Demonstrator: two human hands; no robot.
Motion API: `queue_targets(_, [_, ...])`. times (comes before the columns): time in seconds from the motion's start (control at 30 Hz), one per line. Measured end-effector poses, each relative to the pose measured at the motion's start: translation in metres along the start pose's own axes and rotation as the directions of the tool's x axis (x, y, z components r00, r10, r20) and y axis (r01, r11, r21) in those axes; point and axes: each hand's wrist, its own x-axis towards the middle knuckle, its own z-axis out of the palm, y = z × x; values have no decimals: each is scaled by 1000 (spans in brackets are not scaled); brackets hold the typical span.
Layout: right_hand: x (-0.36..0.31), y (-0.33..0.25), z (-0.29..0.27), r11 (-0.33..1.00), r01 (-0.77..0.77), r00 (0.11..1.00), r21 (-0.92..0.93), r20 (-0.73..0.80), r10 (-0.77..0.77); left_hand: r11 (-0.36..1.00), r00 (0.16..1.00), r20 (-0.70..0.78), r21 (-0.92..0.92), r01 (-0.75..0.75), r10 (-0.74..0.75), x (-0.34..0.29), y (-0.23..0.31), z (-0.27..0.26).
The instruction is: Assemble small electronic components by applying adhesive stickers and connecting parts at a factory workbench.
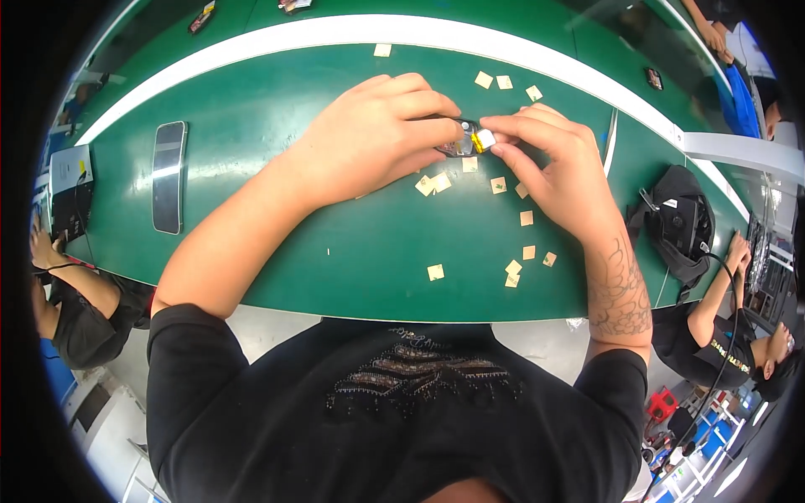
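Over the far middle of the green table, my left hand [394, 126] is closed around a small black device housing [455, 150], its fingers hiding much of it. Parts inside the housing show in the gap beside my fingertips. My right hand [549, 151] pinches a small silver-white battery [485, 139] with a yellow taped end between thumb and fingers. The battery's yellow end meets the right side of the housing; whether it is joined by wires I cannot tell. Small beige square pieces [442, 182] lie around and below both hands.
A smartphone [168, 178] lies at the left of the green table [277, 251]. At the right sits a black bag [681, 220] with a strap. A white rail [335, 33] runs along the far edge. People work at both sides, one hand [738, 251] near the bag.
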Motion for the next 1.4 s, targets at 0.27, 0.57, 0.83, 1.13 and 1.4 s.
queue_targets(0.27, [1,-4,2,996,17,1000,-82,8,-16,995,998,66,98,3,-9,4,7,-4])
queue_targets(0.57, [2,-14,14,983,33,999,-183,-8,-35,996,995,91,85,28,-36,2,5,-1])
queue_targets(0.83, [5,-18,21,985,-39,999,-167,-33,34,999,997,62,13,48,-49,2,2,0])
queue_targets(1.13, [3,-14,25,995,-73,995,-62,-76,68,991,993,27,-73,115,-113,2,4,-1])
queue_targets(1.4, [6,-13,23,996,-66,997,-62,-45,63,991,994,30,-75,110,-108,3,3,-1])
